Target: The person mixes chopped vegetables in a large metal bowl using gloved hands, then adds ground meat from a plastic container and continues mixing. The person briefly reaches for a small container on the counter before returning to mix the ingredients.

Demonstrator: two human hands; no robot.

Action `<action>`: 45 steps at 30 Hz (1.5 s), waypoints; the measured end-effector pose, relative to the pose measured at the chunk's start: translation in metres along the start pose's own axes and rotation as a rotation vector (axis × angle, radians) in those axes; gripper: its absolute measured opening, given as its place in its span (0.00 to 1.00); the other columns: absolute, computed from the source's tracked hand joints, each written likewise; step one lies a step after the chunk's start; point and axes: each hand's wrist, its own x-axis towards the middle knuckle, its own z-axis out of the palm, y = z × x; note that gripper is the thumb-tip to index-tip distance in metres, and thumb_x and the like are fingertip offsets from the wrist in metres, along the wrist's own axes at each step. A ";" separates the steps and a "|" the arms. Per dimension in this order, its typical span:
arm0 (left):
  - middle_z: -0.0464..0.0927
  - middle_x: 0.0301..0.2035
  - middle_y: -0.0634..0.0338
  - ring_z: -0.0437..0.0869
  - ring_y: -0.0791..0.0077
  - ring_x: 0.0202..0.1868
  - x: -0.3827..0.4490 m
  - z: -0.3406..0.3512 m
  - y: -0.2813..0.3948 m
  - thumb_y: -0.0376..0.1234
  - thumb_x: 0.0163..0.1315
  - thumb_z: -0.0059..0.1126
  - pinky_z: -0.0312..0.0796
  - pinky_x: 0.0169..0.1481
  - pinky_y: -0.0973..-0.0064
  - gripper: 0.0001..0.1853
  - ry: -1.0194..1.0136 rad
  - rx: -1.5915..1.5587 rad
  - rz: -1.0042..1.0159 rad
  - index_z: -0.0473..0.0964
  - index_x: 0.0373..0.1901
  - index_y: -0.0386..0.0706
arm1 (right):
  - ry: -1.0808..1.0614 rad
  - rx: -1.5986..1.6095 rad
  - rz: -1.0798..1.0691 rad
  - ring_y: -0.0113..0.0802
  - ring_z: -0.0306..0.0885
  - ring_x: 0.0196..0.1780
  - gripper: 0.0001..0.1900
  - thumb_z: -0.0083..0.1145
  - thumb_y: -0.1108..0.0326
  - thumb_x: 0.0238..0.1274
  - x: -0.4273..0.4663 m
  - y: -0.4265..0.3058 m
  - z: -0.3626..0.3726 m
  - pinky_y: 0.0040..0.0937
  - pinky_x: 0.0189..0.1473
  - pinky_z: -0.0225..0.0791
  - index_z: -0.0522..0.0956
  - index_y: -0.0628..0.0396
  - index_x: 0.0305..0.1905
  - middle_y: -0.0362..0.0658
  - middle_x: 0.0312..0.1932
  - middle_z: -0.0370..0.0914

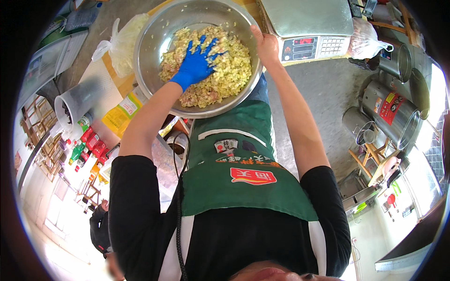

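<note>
A wide stainless steel bowl [146, 75] stands before me, holding a chopped, pale green and pinkish mixture [232, 70] that looks like minced meat with vegetables. My left hand [197, 65], in a blue glove, rests palm down on this mixture, fingers spread apart. Some of its fingertips are partly sunk among the bits. My bare right hand [266, 45] grips the bowl's right rim, thumb uppermost; its other fingers are mostly hidden.
Right of the bowl sits a digital scale [309, 21], with a tied plastic bag [367, 38] beside it. Another bag [126, 45] lies left, near a yellow packet [121, 114] and a translucent bucket [75, 105]. Steel pots [379, 102] stand right. Another person [99, 224] is at lower left.
</note>
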 end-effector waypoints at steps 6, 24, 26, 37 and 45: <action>0.63 0.65 0.56 0.61 0.59 0.68 -0.040 -0.024 -0.045 0.42 0.68 0.41 0.42 0.71 0.49 0.22 -0.176 -0.278 0.126 0.68 0.62 0.54 | 0.059 0.053 0.069 0.53 0.76 0.35 0.38 0.42 0.34 0.62 -0.029 0.029 -0.002 0.43 0.41 0.67 0.79 0.68 0.34 0.60 0.27 0.77; 0.78 0.48 0.55 0.76 0.56 0.53 0.096 -0.057 0.041 0.45 0.60 0.49 0.64 0.59 0.54 0.17 -0.037 -0.360 0.055 0.79 0.44 0.47 | 0.097 0.146 -0.039 0.61 0.72 0.31 0.40 0.40 0.35 0.64 -0.009 0.020 0.010 0.47 0.38 0.65 0.77 0.69 0.24 0.64 0.22 0.73; 0.68 0.60 0.57 0.62 0.55 0.65 0.067 -0.039 0.051 0.44 0.61 0.50 0.49 0.66 0.42 0.17 0.103 -0.104 0.159 0.78 0.48 0.52 | 0.055 0.116 -0.005 0.61 0.72 0.32 0.40 0.39 0.34 0.64 -0.010 0.016 0.007 0.47 0.38 0.65 0.78 0.69 0.25 0.64 0.23 0.73; 0.49 0.71 0.62 0.45 0.59 0.73 -0.015 -0.002 -0.016 0.45 0.65 0.47 0.32 0.72 0.44 0.26 -0.056 -0.167 0.032 0.61 0.67 0.63 | 0.108 0.006 0.103 0.58 0.76 0.44 0.38 0.38 0.33 0.63 -0.020 0.003 0.002 0.45 0.47 0.67 0.81 0.63 0.35 0.62 0.35 0.78; 0.75 0.54 0.56 0.77 0.69 0.54 -0.002 0.004 -0.113 0.32 0.64 0.50 0.67 0.59 0.70 0.18 0.502 -1.341 -0.426 0.74 0.56 0.43 | 0.207 0.348 0.206 0.45 0.69 0.27 0.38 0.45 0.36 0.63 -0.067 0.022 0.023 0.41 0.38 0.64 0.76 0.70 0.25 0.58 0.18 0.70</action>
